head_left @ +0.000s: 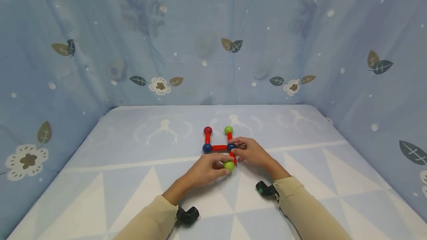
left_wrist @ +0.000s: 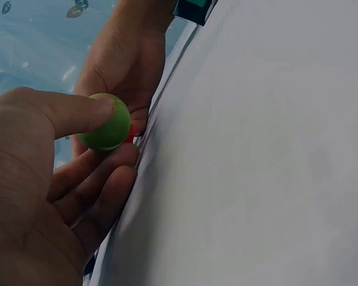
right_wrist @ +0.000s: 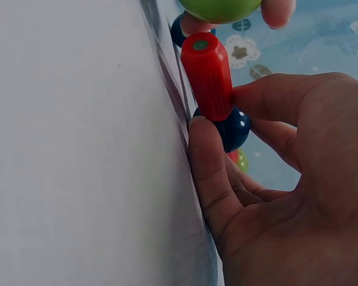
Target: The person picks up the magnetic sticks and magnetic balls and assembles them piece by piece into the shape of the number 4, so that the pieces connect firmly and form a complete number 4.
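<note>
Between the thumb and fingers of my left hand (head_left: 207,170) is a light green ball (left_wrist: 110,131), pinched just above the table. My right hand (head_left: 252,153) grips a red rod (right_wrist: 206,77) near its base, where it meets a dark blue ball (right_wrist: 237,127). That rod's near end is bare, showing a small round disc, and a gap parts it from the green ball. A crosswise red rod (head_left: 219,147) links the dark blue ball to another dark blue ball (head_left: 207,148) on the left. Farther back, a red ball (head_left: 208,130) and a second green ball (head_left: 228,129) cap two more red rods.
The pieces lie on a table (head_left: 110,140) covered with a patterned pale blue and white cloth. Blue curtain (head_left: 200,17) printed with leaves and flowers encloses the back and both sides. A dark wrist device (head_left: 188,216) sits on each sleeve cuff.
</note>
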{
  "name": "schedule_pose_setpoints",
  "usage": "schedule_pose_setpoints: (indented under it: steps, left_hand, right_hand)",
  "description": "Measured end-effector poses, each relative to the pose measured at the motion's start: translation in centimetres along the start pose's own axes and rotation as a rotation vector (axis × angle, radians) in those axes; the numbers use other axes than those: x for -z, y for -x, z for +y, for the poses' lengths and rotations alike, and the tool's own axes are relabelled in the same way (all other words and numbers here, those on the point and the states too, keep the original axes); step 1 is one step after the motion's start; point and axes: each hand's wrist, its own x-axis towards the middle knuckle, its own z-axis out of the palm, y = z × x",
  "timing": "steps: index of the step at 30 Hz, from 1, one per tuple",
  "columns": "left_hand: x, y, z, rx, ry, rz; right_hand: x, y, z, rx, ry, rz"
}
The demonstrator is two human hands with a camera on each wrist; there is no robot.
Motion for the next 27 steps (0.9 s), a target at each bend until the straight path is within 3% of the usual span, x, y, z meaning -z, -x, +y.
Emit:
schedule_pose_setpoints:
  steps: [10, 27]
  left_hand:
    - [-0.4, -0.1, 0.0, -0.039, -0.025, 0.014]
    - [-1.1, -0.5, 0.1, -0.030, -0.093, 0.016]
  right_hand:
    - [0.0, 0.1, -0.1, -0.004, -0.010, 0.011]
    - [-0.1, -0.1, 0.1, -0.027, 0.018, 0.031]
